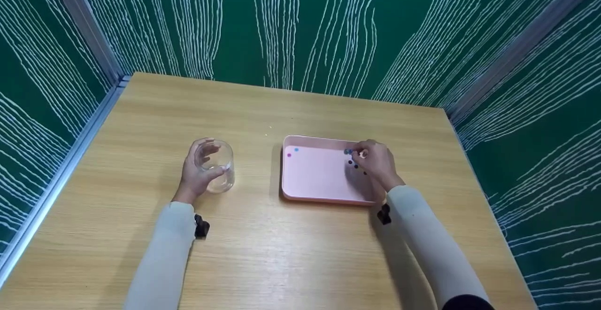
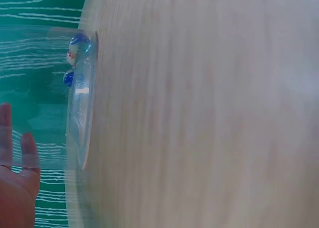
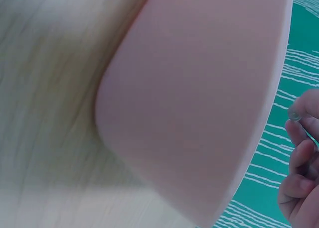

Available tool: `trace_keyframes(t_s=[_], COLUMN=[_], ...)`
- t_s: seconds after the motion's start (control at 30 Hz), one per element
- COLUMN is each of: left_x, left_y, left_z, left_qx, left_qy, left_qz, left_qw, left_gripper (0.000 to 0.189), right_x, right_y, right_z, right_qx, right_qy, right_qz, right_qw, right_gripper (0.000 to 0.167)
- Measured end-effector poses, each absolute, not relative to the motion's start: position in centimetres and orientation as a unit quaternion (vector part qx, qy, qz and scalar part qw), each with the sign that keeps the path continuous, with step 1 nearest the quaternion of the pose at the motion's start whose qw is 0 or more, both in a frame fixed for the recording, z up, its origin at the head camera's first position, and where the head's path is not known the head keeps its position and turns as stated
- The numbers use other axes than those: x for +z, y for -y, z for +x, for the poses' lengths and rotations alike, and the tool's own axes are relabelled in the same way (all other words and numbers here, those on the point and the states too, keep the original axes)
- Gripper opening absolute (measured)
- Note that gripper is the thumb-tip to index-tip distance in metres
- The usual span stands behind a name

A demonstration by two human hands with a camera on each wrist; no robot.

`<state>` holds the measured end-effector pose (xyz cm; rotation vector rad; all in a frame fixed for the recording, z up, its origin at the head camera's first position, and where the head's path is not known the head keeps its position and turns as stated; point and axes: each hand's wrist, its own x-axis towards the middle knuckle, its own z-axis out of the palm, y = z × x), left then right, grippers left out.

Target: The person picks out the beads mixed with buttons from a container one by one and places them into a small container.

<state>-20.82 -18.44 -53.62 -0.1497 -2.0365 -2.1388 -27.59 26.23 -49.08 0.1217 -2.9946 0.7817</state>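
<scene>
On a wood-grain table (image 1: 253, 244), a pink tray (image 1: 317, 178) sits beside a clear tumbler (image 1: 220, 186), its wall gripped by a left hand (image 1: 196, 174); the vessel looks stiff, slick and best held there. At the tray's right side, a right hand (image 1: 375, 160) pinches a tiny glassy marble (image 3: 295, 116), likely light, hard and slippery, suiting fingertips; loose marbles (image 1: 350, 162) lie within the tray.

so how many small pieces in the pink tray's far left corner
2: a small round magenta piece and a small round blue piece right of it, slightly farther back.
</scene>
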Motion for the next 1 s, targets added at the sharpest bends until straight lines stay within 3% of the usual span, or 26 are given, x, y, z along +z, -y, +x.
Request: trace_keyframes(t_s=[0.53, 1.0], left_x=[-54.0, -51.9], left_y=[18.3, 18.1], left_z=[-20.8, -19.7], left_qx=[-0.717, -0.715], left_qy=[0.685, 0.692], left_qz=[-0.059, -0.053], left_qw=[0.114, 0.088], left_gripper=[0.069, 0.069], right_x=[-49.1, -49.2], right_y=[-24.3, -23.0], right_z=[-27.1, -27.0], right_qx=[0.26, 0.275], right_qy=[0.956, 0.95], right_qz=[0.115, 0.119], right_qw=[0.074, 0.088], right_gripper=[0.019, 0.015])
